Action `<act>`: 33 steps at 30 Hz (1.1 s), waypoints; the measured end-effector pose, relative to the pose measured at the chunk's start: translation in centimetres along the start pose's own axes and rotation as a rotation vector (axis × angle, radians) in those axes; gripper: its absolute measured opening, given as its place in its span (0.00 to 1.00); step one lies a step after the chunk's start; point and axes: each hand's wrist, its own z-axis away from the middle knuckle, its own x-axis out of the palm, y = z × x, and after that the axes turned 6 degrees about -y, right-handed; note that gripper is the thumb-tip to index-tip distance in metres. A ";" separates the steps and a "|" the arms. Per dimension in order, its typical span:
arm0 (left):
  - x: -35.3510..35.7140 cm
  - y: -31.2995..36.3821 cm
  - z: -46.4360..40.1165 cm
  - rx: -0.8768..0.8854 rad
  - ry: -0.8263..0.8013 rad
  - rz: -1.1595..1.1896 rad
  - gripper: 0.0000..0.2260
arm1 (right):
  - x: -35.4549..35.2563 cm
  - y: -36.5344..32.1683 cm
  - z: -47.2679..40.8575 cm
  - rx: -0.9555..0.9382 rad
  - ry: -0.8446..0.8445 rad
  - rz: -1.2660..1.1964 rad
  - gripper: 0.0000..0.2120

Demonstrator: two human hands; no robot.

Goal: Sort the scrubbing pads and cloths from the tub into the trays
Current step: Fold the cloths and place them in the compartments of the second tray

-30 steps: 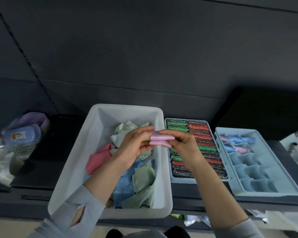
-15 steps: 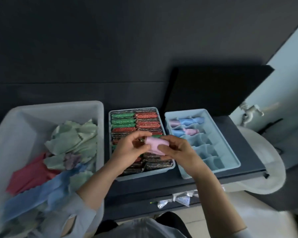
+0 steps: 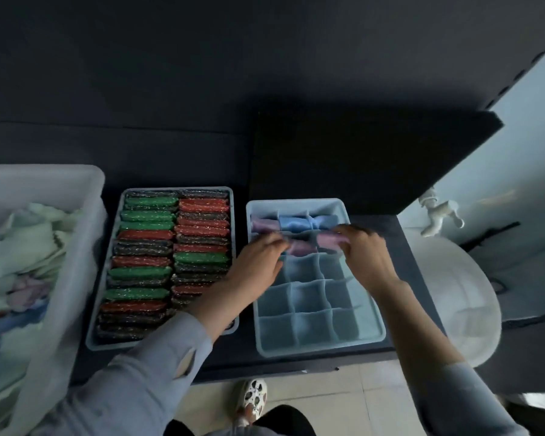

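Nearest the camera, grey sleeves run up from six o'clock to both hands over the divided tray [image 3: 320,336], which sits on the dark table [image 3: 390,225] at about four o'clock of centre. The left hand [image 3: 258,265] and right hand [image 3: 367,256] work the second row from the far end. Between them lies a rolled lilac cloth [image 3: 323,240], going into a compartment just behind the empty cells. The right hand's grip looks clamped on the roll's right end. The left fingers lie at its left end, but motion blur hides whether they pinch or only press, so I cannot tell. The far row already holds a lilac roll and blue rolls [image 3: 299,222].

At nine o'clock of the hands, the pad tray [image 3: 230,196] is packed with green, red and dark scrubbing pads. Further left, the white tub [image 3: 76,180] holds loose pale green, blue and pink cloths.

The likely slip: the roll may spring open when let go, since soft cloth keeps no shape, and spill over the thin divider into the next cell. It could also straddle two cells if pushed in crooked.

Half a second ago the hands held the roll in the air over the pad tray. Now they have carried it rightward and down to the divided tray, and the view has swung right with them.
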 end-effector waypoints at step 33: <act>-6.1 -3.5 5.2 -0.011 0.087 0.060 0.18 | 1.8 -7.8 0.4 -0.059 0.079 -0.036 0.14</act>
